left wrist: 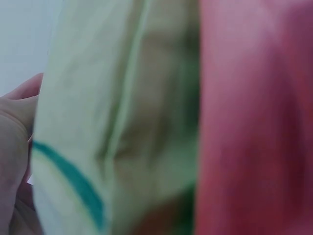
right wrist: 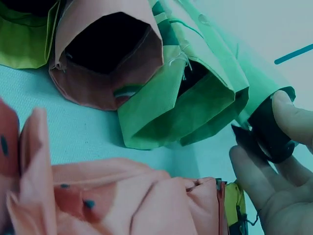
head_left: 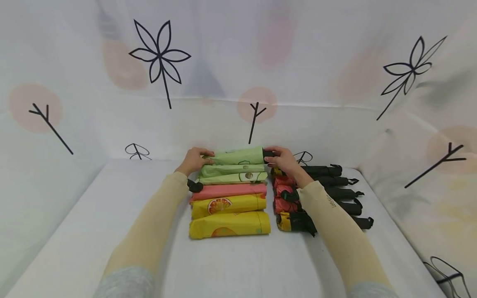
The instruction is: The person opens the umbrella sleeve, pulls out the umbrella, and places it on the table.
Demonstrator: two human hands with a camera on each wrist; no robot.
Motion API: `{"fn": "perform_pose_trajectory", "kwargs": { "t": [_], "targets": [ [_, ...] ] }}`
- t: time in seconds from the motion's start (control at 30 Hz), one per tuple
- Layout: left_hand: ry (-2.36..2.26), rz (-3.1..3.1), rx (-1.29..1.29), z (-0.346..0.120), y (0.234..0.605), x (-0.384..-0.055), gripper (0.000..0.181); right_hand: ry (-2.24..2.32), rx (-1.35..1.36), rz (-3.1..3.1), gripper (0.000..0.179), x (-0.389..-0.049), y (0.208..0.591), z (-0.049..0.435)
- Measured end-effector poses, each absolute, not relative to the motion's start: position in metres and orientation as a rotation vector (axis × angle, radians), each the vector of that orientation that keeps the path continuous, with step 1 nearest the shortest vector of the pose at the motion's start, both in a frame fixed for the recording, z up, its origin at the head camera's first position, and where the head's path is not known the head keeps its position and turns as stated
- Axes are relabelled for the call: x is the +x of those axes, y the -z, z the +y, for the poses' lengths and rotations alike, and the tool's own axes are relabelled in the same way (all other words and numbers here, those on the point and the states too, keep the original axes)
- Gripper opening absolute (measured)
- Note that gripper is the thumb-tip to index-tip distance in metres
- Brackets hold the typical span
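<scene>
At the back of the row lies a light green umbrella sleeve [head_left: 238,156], with a black umbrella handle [right wrist: 269,127] sticking out of its right end. My right hand [head_left: 286,161] pinches that handle between thumb and fingers. At the sleeve's left end, my left hand [head_left: 194,160] holds it with thumb and fingers. In front lie two more green sleeves [head_left: 232,170], a pink sleeve [head_left: 231,190] and two yellow sleeves [head_left: 238,224]. The right wrist view shows the nearer green and pink sleeves with their mouths gaping. The left hand is mostly hidden by fabric in its wrist view.
Several folded umbrellas [head_left: 331,181] with black handles lie in a row on the right, under my right forearm. A black strap or cap [head_left: 195,186] lies by my left wrist. White patterned cloth [head_left: 223,124] rises behind the white table [head_left: 238,265].
</scene>
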State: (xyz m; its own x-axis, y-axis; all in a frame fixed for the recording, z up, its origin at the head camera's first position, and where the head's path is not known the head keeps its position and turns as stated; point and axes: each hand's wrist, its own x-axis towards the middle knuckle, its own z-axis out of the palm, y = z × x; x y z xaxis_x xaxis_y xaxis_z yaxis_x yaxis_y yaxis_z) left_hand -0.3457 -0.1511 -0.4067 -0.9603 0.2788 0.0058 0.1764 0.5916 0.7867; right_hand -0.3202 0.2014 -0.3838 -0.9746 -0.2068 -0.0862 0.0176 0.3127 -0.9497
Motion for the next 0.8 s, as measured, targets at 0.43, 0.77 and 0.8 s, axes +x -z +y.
{"fn": "perform_pose_trajectory", "kwargs": {
  "t": [0.43, 0.77, 0.8],
  "targets": [
    [-1.285, 2.694, 0.374, -0.155, 0.409, -0.345, 0.029, 1.875, -0.122, 2.308, 0.041, -0.32, 0.376, 0.2],
    [-1.296, 2.685, 0.363, -0.153, 0.406, -0.344, 0.027, 1.926, -0.135, 2.276, 0.043, -0.317, 0.371, 0.206],
    [-1.294, 2.687, 0.366, -0.153, 0.406, -0.344, 0.027, 1.93, -0.13, 2.273, 0.043, -0.317, 0.371, 0.206]
  ]
}}
